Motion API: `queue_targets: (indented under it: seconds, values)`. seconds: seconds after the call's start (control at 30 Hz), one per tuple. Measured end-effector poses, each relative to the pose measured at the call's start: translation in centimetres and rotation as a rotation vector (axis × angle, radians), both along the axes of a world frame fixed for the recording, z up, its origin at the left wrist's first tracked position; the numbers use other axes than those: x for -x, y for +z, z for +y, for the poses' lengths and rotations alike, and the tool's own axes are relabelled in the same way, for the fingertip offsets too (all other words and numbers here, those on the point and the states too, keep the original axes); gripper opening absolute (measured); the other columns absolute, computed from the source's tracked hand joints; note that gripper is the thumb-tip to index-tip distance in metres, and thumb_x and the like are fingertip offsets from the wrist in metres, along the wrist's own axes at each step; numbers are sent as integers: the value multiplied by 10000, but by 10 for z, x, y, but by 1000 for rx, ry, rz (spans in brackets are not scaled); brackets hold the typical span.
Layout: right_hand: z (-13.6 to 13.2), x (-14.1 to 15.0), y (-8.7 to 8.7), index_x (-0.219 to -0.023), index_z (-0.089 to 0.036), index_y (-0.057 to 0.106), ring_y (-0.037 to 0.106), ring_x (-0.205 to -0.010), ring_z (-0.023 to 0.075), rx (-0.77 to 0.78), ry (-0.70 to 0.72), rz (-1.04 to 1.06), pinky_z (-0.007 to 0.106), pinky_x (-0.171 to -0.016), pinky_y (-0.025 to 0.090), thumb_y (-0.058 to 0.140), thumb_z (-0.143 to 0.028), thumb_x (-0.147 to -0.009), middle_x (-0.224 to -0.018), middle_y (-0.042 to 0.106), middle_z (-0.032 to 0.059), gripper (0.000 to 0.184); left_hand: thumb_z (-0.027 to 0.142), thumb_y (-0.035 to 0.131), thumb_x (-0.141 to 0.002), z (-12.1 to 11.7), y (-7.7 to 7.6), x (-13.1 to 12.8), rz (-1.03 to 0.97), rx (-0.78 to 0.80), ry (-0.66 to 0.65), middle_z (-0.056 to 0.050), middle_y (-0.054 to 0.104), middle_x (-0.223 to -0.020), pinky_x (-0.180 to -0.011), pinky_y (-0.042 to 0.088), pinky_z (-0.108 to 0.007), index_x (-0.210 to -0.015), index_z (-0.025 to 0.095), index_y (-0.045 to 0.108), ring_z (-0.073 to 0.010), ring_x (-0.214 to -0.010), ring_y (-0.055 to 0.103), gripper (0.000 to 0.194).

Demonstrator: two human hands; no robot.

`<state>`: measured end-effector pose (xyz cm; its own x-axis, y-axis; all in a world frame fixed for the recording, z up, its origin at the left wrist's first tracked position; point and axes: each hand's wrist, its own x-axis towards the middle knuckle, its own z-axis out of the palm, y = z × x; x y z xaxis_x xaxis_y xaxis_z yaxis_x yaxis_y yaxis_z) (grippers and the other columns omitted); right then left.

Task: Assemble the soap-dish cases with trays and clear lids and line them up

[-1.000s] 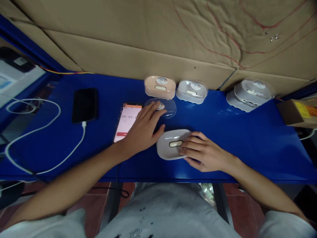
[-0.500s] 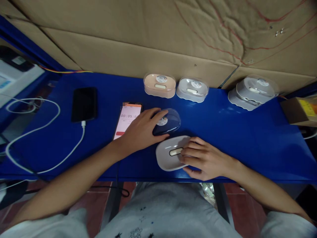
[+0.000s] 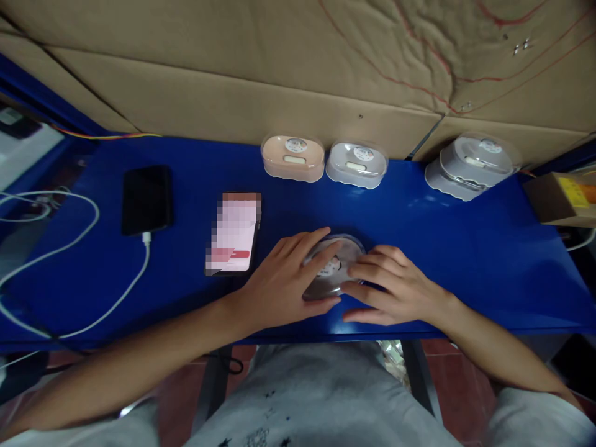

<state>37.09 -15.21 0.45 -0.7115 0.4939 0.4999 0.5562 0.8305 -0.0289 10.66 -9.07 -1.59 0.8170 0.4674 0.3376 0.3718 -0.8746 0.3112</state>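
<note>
A clear plastic lid [image 3: 342, 248] with a round label lies over a grey oval box [image 3: 321, 287] near the front of the blue table. My left hand [image 3: 293, 273] grips the lid from the left, its fingers across the top and the thumb along the near side. At the right end, my right hand [image 3: 391, 288] rests its curved fingertips against the lid and box. Its fingers are apart, with the thumb away from the box. Both hands partly cover the box, so I cannot tell whether the lid sits fully down.
A lit phone [image 3: 235, 233] lies left of my hands. Farther left is a black device [image 3: 147, 200] with a white cable [image 3: 128, 292]. Along the back stand a peach box [image 3: 293, 161], a grey lidded box [image 3: 356, 167] and stacked grey boxes [image 3: 470, 167]. A cardboard box [image 3: 554, 198] is at right.
My left hand has brought the clear lid toward me and right, over the grey box. My right hand has loosened from the box's rim, its fingers now spread at its right end.
</note>
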Motion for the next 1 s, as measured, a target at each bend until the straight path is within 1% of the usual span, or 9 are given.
queue_targets:
  seconds: [0.17, 0.27, 0.37, 0.47, 0.63, 0.77, 0.87, 0.93, 1.0]
  values:
    - [9, -5, -14, -1268, -207, 707, 612, -1306, 304, 154, -30, -30, 523, -1099, 481, 721, -476, -1018, -1326, 723, 122, 368, 575, 696, -962, -4, -2, -1, 36, -57, 69, -245, 617, -1541, -991, 595, -556, -1545, 143, 496, -419, -1274, 680, 753]
    - [12, -6, -20, -1331, -210, 673, 552, -1440, 347, 204, -51, -5, 603, -1178, 475, 731, -401, -1015, -1433, 671, 141, 373, 574, 732, -947, -5, -3, -1, 66, -105, 78, -267, 595, -1559, -1006, 594, -559, -1564, 113, 476, -435, -1293, 665, 811]
    - [13, -7, -21, -1409, -199, 618, 469, -1551, 354, 273, -49, 10, 611, -1222, 489, 701, -361, -1037, -1516, 608, 170, 414, 500, 761, -942, -5, -5, 0, 79, -128, 84, -286, 575, -1573, -1050, 582, -545, -1592, 85, 435, -433, -1321, 649, 838]
    - [15, -7, -20, -1428, -176, 591, 458, -1570, 348, 299, -40, 21, 597, -1209, 527, 668, -313, -1050, -1536, 587, 191, 409, 464, 724, -979, -5, -5, -1, 80, -168, 95, -292, 558, -1598, -1018, 599, -527, -1590, 82, 434, -432, -1337, 646, 776]
    - [20, -8, -21, -1403, -170, 602, 481, -1559, 333, 305, -44, 48, 576, -1224, 527, 672, -266, -1041, -1516, 607, 183, 380, 435, 675, -1019, -2, -6, -2, 95, -186, 113, -275, 532, -1635, -966, 618, -524, -1595, 113, 439, -434, -1349, 645, 700]
    - [23, -9, -23, -1467, -208, 565, 424, -1604, 326, 343, -77, 53, 599, -1253, 500, 646, -264, -1066, -1560, 573, 166, 413, 416, 676, -1015, 3, -12, -3, 78, -138, 127, -271, 497, -1656, -1023, 591, -554, -1622, 153, 409, -448, -1404, 593, 713]
    - [23, -9, -26, -1513, -220, 535, 383, -1630, 316, 360, -90, 60, 594, -1270, 485, 622, -246, -1080, -1597, 536, 164, 443, 385, 684, -1008, 5, -14, -3, 48, -116, 136, -297, 462, -1657, -1063, 560, -573, -1632, 142, 404, -459, -1424, 562, 725]
    - [23, -9, -30, -1555, -226, 504, 343, -1650, 324, 366, -106, 50, 609, -1279, 467, 613, -253, -1085, -1649, 487, 170, 484, 368, 697, -993, 7, -13, -2, 35, -117, 158, -303, 454, -1647, -1088, 524, -602, -1627, 148, 430, -471, -1433, 544, 722]
    - [24, -9, -34, -1621, -242, 441, 304, -1666, 348, 364, -127, 32, 648, -1291, 428, 616, -279, -1086, -1707, 424, 177, 564, 350, 703, -979, 10, -9, -1, 51, -122, 200, -277, 486, -1624, -1107, 478, -631, -1616, 184, 472, -470, -1427, 541, 698]
